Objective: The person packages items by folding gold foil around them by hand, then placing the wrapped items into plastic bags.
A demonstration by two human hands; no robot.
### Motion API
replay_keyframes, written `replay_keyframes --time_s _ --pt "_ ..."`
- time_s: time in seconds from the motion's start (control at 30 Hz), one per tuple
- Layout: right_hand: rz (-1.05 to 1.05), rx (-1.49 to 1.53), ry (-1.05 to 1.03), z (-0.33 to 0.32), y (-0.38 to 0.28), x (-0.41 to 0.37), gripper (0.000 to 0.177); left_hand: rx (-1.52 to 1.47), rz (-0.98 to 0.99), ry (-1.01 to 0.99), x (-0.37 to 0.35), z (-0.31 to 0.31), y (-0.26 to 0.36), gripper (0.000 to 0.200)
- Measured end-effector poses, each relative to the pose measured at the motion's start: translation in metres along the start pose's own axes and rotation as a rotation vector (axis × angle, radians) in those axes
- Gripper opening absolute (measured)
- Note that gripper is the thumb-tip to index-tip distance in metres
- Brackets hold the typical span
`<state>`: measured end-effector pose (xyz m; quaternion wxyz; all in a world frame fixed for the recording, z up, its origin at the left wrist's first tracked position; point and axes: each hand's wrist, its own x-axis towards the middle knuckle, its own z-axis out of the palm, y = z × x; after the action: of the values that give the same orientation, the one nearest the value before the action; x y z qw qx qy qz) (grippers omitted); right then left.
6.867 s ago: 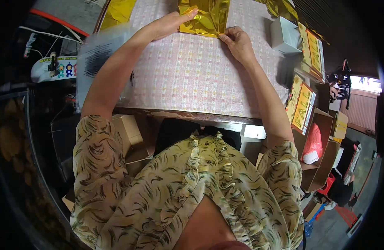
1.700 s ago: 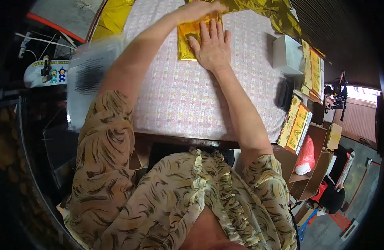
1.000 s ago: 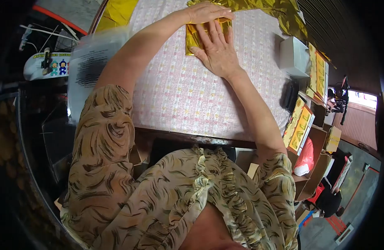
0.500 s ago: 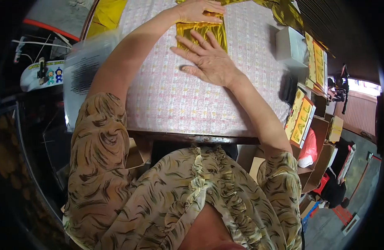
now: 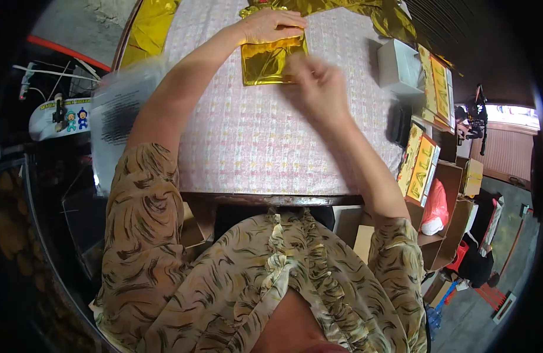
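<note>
A shiny gold foil piece (image 5: 264, 70), flat and roughly rectangular, lies near the far side of the table. My left hand (image 5: 274, 27) rests across its upper part, fingers stretched out and flat. Over the foil's lower right corner is my right hand (image 5: 318, 82), its fingers curled but smeared by motion. Whether the right fingers pinch the foil, I cannot tell. Just beyond my left hand, more gold foil (image 5: 262, 10) with a spot of red shows at the top edge.
A pink-and-white checked cloth (image 5: 253, 141) covers the table. Gold sheets (image 5: 150, 32) lie at the far left, beside a clear plastic sleeve (image 5: 121, 100). On the right stand an open white box (image 5: 396, 65), a black case (image 5: 398, 122) and boxes marked FALL (image 5: 421, 167).
My right hand has lifted from lying spread on the foil, and its fingers have curled near the lower right corner. The left hand stays on the foil; the view has shifted slightly.
</note>
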<state>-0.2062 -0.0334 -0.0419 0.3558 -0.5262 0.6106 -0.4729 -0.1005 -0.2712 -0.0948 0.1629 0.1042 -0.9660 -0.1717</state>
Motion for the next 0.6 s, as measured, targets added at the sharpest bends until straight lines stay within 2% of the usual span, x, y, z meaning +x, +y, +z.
replay_keyframes --time_s 0.03,0.07,0.1,0.13,0.2,0.23,0.27,0.33,0.47,0.53,0.6 --pt "-0.081 -0.11 0.205 -0.012 0.009 0.025 0.029 -0.067 0.021 0.086 0.001 0.006 -0.006 0.053" --pt "-0.085 -0.302 0.251 -0.026 0.022 0.048 0.03 -0.063 0.026 0.086 0.002 0.004 -0.004 0.053" --pt "-0.197 -0.519 0.249 -0.037 0.034 0.067 0.028 -0.094 -0.064 0.074 0.002 0.003 -0.001 0.053" --pt "-0.198 -0.518 0.253 -0.041 0.035 0.08 0.028 -0.125 -0.154 0.06 0.001 0.001 0.003 0.054" --pt "0.087 -0.526 0.103 -0.046 0.036 0.1 0.024 -0.187 -0.181 0.045 0.001 -0.002 0.009 0.054" --pt "0.128 -0.455 0.088 -0.045 0.04 0.111 0.022 -0.25 -0.212 0.033 0.001 -0.004 0.01 0.055" --pt "0.127 -0.457 0.083 -0.044 0.034 0.115 0.022 -0.252 -0.217 0.037 0.001 -0.001 0.007 0.055" --pt "0.302 -0.359 0.021 -0.044 0.023 0.124 0.022 -0.195 -0.108 0.159 0.0 0.008 0.0 0.055" --pt "0.364 -0.432 -0.059 -0.047 0.019 0.143 0.024 -0.142 -0.103 0.171 -0.002 0.002 0.002 0.054" --pt "0.363 -0.453 -0.067 -0.046 0.026 0.157 0.022 -0.229 -0.136 0.113 0.0 0.0 0.001 0.053" --pt "0.366 -0.471 -0.074 -0.043 0.03 0.159 0.021 -0.25 -0.111 0.154 0.001 0.007 -0.004 0.053"
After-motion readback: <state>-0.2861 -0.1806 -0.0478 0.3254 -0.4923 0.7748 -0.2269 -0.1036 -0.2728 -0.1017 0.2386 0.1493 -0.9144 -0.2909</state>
